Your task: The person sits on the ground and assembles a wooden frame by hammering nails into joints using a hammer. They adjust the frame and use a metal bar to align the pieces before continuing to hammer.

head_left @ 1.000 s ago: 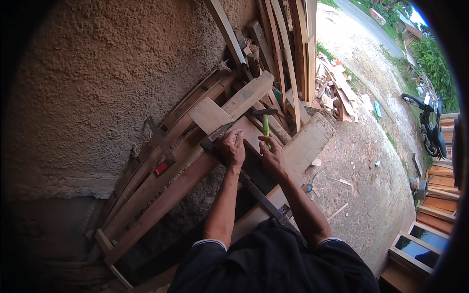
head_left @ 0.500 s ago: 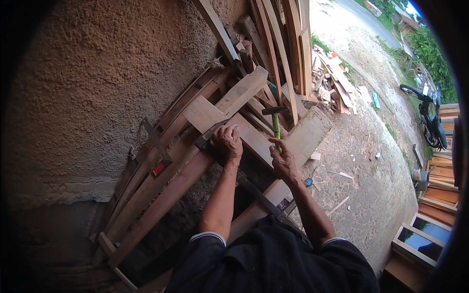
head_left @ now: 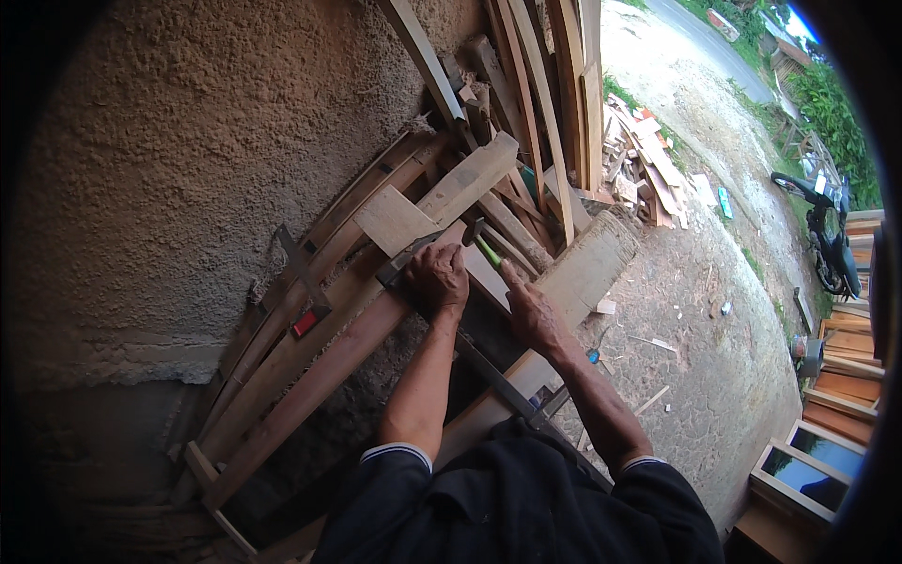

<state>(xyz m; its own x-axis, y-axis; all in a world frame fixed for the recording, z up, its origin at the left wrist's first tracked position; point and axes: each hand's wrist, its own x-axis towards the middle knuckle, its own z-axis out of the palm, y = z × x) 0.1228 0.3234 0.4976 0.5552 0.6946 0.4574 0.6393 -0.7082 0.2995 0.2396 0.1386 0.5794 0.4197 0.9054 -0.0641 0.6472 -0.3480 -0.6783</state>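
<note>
My left hand (head_left: 438, 280) is closed over the dark metal end of a bar clamp (head_left: 396, 267), which rests on the wooden pieces. The clamp's long steel bar (head_left: 493, 374) slants down toward my body across the wooden frame (head_left: 329, 381). In my right hand (head_left: 536, 315) is a hammer (head_left: 488, 249) with a bright green handle, gripped well down its length. Its dark head tilts left, just beyond my left hand, above a reddish board; whether it touches is unclear. A short pale wood block (head_left: 394, 220) lies right beside the clamp's end.
A second metal clamp (head_left: 303, 273) with a red part sits on the boards by the rough wall (head_left: 216, 169). Long planks (head_left: 564, 94) lean at the back. Wood scraps (head_left: 648, 160) are heaped outside, and a motorcycle (head_left: 827, 230) stands at far right. A thick board (head_left: 592, 268) lies beyond my right hand.
The hammer has swung left and down, from upright to tilted, bringing its head near my left hand. My right hand moved slightly left with it. My left hand stays on the clamp.
</note>
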